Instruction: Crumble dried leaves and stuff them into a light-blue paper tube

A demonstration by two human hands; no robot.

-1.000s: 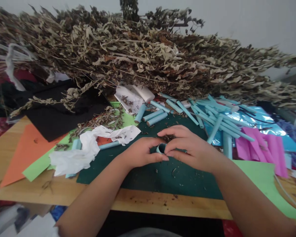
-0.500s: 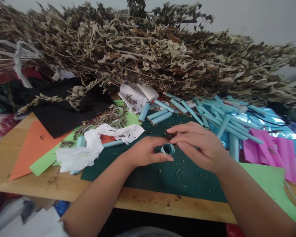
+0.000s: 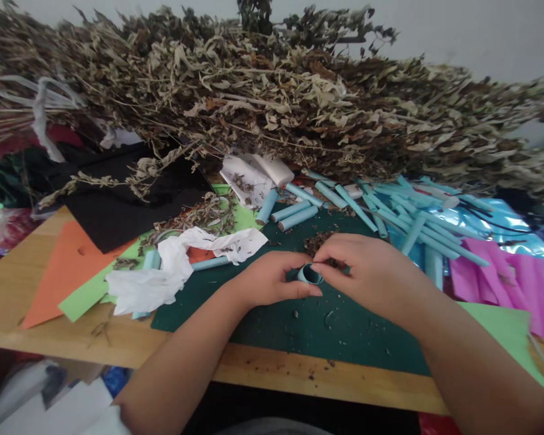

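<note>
My left hand (image 3: 278, 279) curls its thumb and fingers around a short blue paper tube (image 3: 310, 273), which stands with its open end up on the dark green mat (image 3: 272, 329). Fingers and thumb of my right hand (image 3: 358, 263) are pinched together at the tube's rim, with crumbled dried leaves showing between them. Just behind the tube lies a small heap of crumbled dried leaves (image 3: 320, 241), partly hidden by my right hand. Leaf crumbs are scattered over the mat.
Several filled blue paper rolls (image 3: 298, 218) lie behind my hands, with a larger pile of rolls (image 3: 417, 223) to the right. White tissue (image 3: 149, 285), orange paper (image 3: 68, 266) and a black sheet (image 3: 118, 211) lie left. Pink paper (image 3: 498, 278) is right; dried plant stalks (image 3: 272, 103) span the back.
My right hand has moved from the leaf heap to the tube's rim, its fingers closing into a pinch with leaf crumbs. My left hand keeps holding the tube.
</note>
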